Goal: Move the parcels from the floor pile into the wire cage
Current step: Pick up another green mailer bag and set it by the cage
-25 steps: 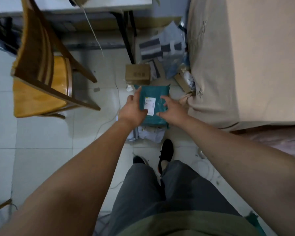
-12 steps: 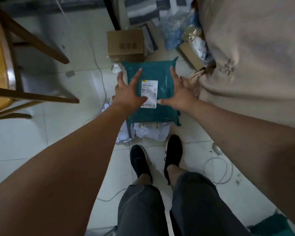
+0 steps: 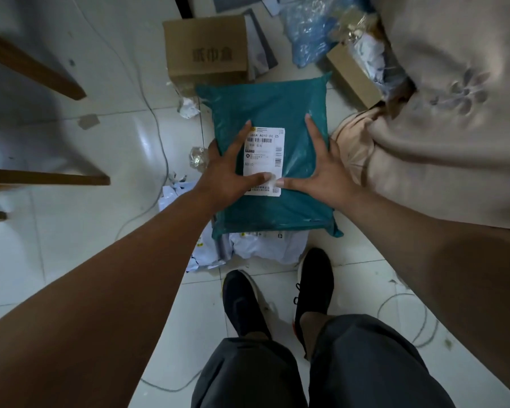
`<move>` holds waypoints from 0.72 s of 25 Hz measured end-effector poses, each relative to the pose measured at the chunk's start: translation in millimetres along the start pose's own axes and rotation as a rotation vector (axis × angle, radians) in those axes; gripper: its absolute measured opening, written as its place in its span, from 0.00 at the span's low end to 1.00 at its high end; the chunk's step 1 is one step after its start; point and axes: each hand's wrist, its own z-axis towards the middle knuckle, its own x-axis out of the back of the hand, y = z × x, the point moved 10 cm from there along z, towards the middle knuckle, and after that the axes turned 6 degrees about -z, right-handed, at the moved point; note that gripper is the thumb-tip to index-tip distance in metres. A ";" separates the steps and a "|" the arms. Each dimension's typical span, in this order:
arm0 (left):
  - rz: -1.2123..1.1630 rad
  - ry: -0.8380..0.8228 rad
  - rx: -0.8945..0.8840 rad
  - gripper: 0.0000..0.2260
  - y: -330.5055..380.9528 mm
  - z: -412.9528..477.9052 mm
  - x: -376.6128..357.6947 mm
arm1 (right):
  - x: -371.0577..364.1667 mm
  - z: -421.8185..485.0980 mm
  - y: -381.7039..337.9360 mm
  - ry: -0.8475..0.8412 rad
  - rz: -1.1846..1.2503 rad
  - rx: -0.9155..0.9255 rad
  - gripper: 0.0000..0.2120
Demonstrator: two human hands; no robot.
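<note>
Both hands lie flat on the teal parcel (image 3: 271, 110), neither one clenched nor wrapped round it. The left hand (image 3: 227, 175) rests along the parcel's left side with its fingers straight and spread. Its forefinger points up beside the white shipping label (image 3: 264, 154) and its thumb lies across the label's lower part. The right hand (image 3: 321, 175) mirrors it on the parcel's right side, fingers straight, thumb reaching in to the label's lower edge so that the two thumb tips nearly meet. Whether the outer fingers of either hand curl over the parcel's edges cannot be told.

The teal parcel sits on top of the floor pile, lying over white mailer bags (image 3: 265, 248) that stick out from under its near edge and near-left corner. Just beyond its far edge stands a brown cardboard box (image 3: 206, 48) with printed characters on its side. Beyond its far-right corner are a crumpled blue plastic bag (image 3: 309, 28) and an open carton (image 3: 351, 75) holding wrapped goods. To the parcel's right, touching or nearly touching it, hangs a beige cloth (image 3: 442, 128) with a stitched flower. To its left a thin grey cable (image 3: 156, 125) runs over the white tiled floor (image 3: 100, 148), and farther left are brown wooden chair legs (image 3: 42, 72). Nearer than the parcel, just past the white bags, stand the person's two black shoes (image 3: 242, 301).
</note>
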 end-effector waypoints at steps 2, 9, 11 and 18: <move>-0.038 0.023 -0.012 0.47 -1.6 -1.2 -3.3 | 2.1 -1.0 -2.3 0.020 0.036 0.048 0.61; -0.051 0.104 -0.005 0.47 17.7 -18.6 -2.0 | 11.5 -14.6 -12.5 0.052 0.010 0.059 0.60; -0.048 0.113 -0.001 0.46 27.0 -29.5 3.2 | 18.6 -22.7 -20.9 0.052 0.003 0.063 0.59; -0.011 0.083 0.000 0.44 102.2 -83.4 47.7 | 73.1 -83.8 -77.7 0.073 0.048 0.038 0.58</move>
